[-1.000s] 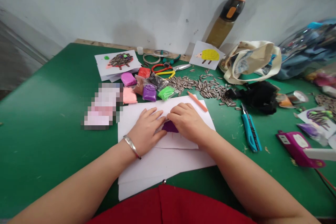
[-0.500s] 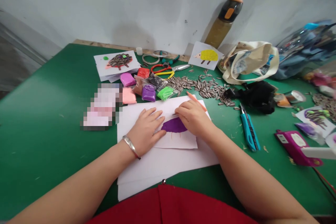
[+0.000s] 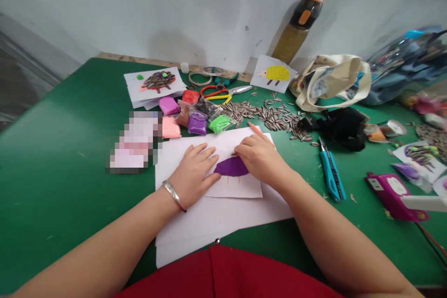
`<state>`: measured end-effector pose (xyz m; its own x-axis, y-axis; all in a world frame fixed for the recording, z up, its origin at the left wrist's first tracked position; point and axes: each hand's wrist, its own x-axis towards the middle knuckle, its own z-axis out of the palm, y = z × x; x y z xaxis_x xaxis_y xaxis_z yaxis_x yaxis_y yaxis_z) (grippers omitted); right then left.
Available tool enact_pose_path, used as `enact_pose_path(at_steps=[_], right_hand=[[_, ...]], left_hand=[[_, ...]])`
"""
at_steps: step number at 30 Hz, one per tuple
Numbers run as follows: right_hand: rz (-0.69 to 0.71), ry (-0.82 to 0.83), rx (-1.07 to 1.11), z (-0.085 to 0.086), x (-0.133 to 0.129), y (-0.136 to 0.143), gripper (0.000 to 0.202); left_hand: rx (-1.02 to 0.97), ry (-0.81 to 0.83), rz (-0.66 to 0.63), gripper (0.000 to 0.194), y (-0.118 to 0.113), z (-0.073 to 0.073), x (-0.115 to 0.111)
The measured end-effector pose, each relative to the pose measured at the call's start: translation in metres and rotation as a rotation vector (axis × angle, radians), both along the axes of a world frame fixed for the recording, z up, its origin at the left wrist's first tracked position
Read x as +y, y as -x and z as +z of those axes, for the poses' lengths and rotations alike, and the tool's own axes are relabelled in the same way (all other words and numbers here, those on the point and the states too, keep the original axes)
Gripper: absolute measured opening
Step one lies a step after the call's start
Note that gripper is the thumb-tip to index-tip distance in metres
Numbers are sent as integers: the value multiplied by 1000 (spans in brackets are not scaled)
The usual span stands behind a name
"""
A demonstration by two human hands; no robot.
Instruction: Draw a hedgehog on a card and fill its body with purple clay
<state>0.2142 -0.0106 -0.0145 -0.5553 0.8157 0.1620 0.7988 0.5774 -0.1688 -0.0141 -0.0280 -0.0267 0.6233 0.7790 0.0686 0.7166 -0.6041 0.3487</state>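
My left hand [image 3: 198, 171] lies flat with fingers spread on a small white card [image 3: 240, 192], its thumb and fingertips at the left end of a purple clay shape [image 3: 228, 166]. Thin orange lines are drawn below the clay. Over the clay's right end, my right hand [image 3: 260, 158] is closed in a pinch. A small dark sliver, seemingly a sunflower seed [image 3: 233, 153], shows at its fingertips. Just behind that hand an orange pencil [image 3: 256, 128] is partly hidden. Larger white sheets [image 3: 195, 228] lie under the card.
Clay packets [image 3: 197, 123], a seed pile [image 3: 275, 117] and scissors [image 3: 237, 90] lie beyond the sheets. A blue utility knife [image 3: 333, 174], blade out, and a magenta glue gun-like device [image 3: 394, 198] are at right. A phone [image 3: 136, 142] lies left; a bottle [image 3: 296, 30] stands behind.
The right hand has shifted very slightly, and a bit less of the orange pencil shows behind it. The left hand stays in place on the card.
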Motion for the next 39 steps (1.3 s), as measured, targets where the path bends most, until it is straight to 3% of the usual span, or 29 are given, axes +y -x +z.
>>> enact_pose_path(at_steps=[10,18,39], right_hand=[[26,1,21,9,-1,-6,28],[5,49,10,3,-4,0,26],[-27,-30,-114,3,-4,1,28]], left_hand=[[8,10,0,40,0,0,0],[-3,1,-1,39,0,0,0],[22,12,11,40,0,0,1]])
